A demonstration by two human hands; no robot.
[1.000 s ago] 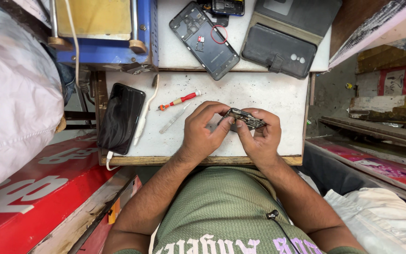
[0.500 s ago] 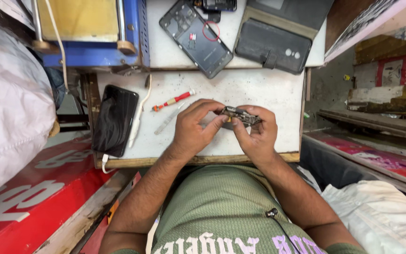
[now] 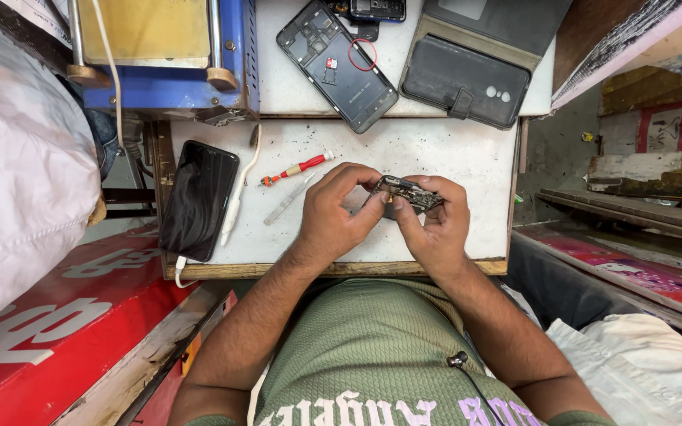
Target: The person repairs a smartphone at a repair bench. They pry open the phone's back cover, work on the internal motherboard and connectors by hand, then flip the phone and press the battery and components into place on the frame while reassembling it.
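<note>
Seen from above, a person's left hand (image 3: pixel 333 217) and right hand (image 3: pixel 434 225) together pinch 1 small circuit board (image 3: pixel 406 193) just above a scuffed white worktable (image 3: pixel 451 154). They appear mid-inspection; any next move needs a steady grip. A red screwdriver (image 3: pixel 297 168) lies nearby.

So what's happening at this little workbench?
A person sits at a small white worktable, holding a small circuit board between both hands. The left hand and the right hand pinch it just above the tabletop. Beside them lie a red-handled screwdriver and grey tweezers. A black phone lies plugged into a white cable at the table's left edge. Further back lie an opened phone with its back cover removed and a black wallet case.
</note>
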